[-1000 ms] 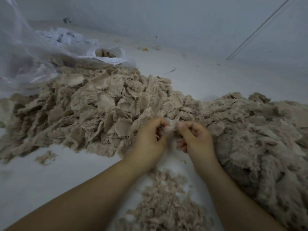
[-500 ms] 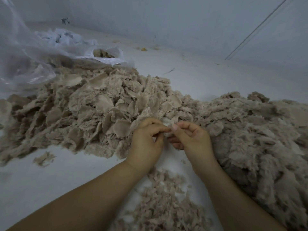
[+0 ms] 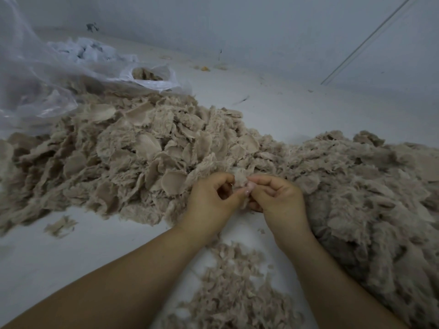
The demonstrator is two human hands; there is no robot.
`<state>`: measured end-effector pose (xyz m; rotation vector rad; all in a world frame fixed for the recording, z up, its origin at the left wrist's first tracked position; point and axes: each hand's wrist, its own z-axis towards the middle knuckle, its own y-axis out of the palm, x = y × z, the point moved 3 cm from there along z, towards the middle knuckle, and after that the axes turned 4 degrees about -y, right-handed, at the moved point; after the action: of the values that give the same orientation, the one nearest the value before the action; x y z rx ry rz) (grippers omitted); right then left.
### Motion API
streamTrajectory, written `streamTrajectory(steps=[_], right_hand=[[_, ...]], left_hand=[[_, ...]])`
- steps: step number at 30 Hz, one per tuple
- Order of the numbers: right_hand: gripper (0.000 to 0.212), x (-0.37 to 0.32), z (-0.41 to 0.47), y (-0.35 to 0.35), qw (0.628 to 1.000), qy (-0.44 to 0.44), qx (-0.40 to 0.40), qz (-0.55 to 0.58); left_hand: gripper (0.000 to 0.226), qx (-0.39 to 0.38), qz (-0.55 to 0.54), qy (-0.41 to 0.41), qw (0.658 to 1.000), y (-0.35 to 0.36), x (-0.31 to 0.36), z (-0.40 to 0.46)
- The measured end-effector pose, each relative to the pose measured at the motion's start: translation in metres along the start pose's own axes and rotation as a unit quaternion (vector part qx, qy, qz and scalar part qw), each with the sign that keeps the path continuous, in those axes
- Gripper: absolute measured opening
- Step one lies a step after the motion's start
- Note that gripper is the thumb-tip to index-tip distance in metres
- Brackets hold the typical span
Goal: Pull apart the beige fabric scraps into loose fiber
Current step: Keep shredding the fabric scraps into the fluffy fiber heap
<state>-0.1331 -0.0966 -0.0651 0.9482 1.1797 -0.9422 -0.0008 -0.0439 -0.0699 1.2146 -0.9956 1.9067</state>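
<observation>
Nearest, below both wrists, a small heap of loose fiber [image 3: 235,290] lies on the white desk [image 3: 71,252], likely the worked output; its near edge is cut off by the frame bottom. Left hand [image 3: 209,200] and right hand [image 3: 278,198] are close together, thumbs and fingertips curled in and pinching one small beige scrap [image 3: 241,180] between them. To do it well, judging from this: keep both pinches right at the scrap edge, pull sideways in short tugs, re-grip the thicker half, then let the fluff fall onto the heap below rather than back into the stock. The scrap is mostly covered by fingers, so how far it is torn can't be told; the lower fingers of both hands are hidden behind the knuckles. Left of and beyond the left hand sits the big scrap pile [image 3: 133,157], flat rounded pieces, untouched. Right of the right hand is a fluffier mound [image 3: 356,191], cut off at the frame's right side; whether it's finished fiber or unworked scraps is unclear. Farthest, beyond the left hand, a clear plastic bag [image 3: 47,79] holds more beige bits at its mouth; its contents are blurry.
</observation>
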Motion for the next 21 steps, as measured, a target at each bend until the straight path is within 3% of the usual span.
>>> streamTrajectory(steps=[9, 15, 21], right_hand=[[0.009, 0.0002, 0.0010, -0.0020, 1.000, -0.008, 0.020, -0.005], [0.011, 0.0004, 0.0007, -0.0018, 1.000, -0.016, 0.006, -0.017], [0.009, 0.0011, 0.0016, -0.0016, 0.999, -0.027, 0.025, -0.011]], left_hand=[[0.012, -0.012, -0.081, -0.049, 0.995, -0.0027, -0.0017, 0.0020], [0.020, -0.032, -0.044, -0.050, 0.997, 0.0006, -0.0015, 0.0003], [0.026, -0.011, -0.123, -0.089, 0.988, -0.0029, -0.0014, 0.0022]])
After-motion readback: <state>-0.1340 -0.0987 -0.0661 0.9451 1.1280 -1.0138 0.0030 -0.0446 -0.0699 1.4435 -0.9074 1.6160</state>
